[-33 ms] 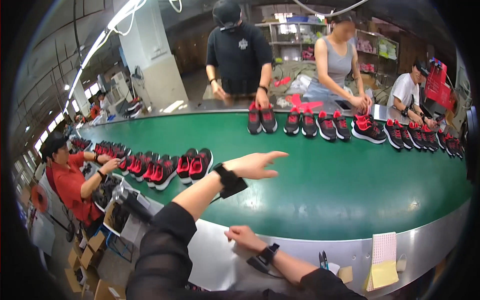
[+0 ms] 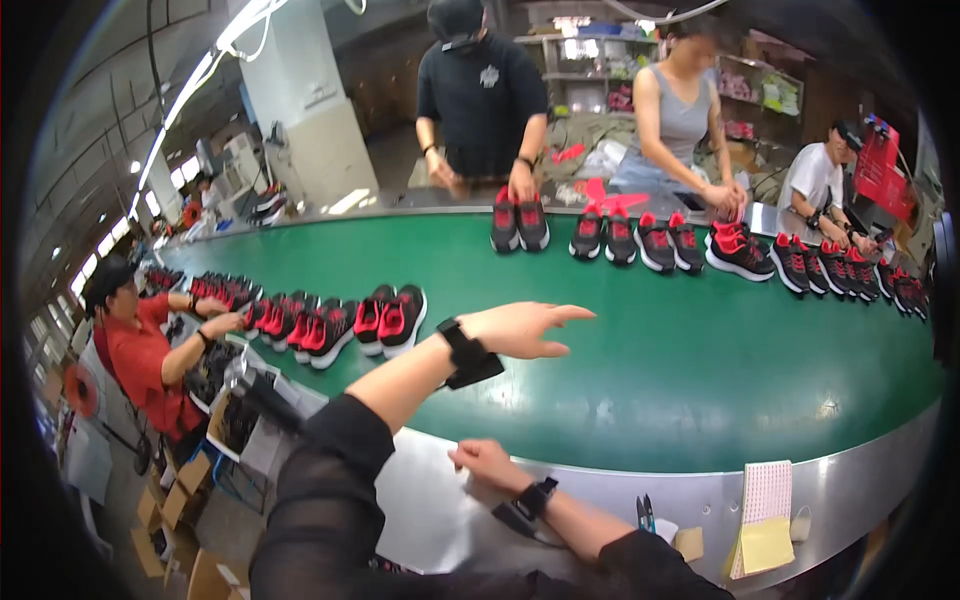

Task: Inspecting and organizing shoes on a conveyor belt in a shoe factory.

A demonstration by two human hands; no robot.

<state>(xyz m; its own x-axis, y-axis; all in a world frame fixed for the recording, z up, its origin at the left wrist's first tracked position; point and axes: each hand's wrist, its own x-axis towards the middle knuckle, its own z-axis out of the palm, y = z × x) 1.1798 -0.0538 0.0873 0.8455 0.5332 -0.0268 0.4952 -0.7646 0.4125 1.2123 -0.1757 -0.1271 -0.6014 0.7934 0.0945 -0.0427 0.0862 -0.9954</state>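
My left hand point(image 2: 525, 328) reaches out over the green conveyor belt point(image 2: 650, 370), fingers stretched and apart, holding nothing. A black band circles its wrist. Nearest to it on the left stands a pair of black sneakers point(image 2: 392, 318) with red linings and white soles. My right hand point(image 2: 488, 465) is curled closed by the belt's near metal edge point(image 2: 430, 490), and nothing shows in it. Across the belt, a person in a black shirt has a hand at another pair of black and red sneakers point(image 2: 519, 228).
More sneakers point(image 2: 740, 250) line the far right, near a person in a grey top. At left, a person in red point(image 2: 150, 350) handles a row of shoes. A notepad point(image 2: 765, 510), pens point(image 2: 645, 512) and a metal bottle point(image 2: 255, 385) are by the near edge; cardboard boxes point(image 2: 185, 490) stand below left.
My left hand has shifted slightly to the right, still outstretched. The far pair of sneakers under the black-shirted person's hand appears a little higher in view. My right hand has barely moved.
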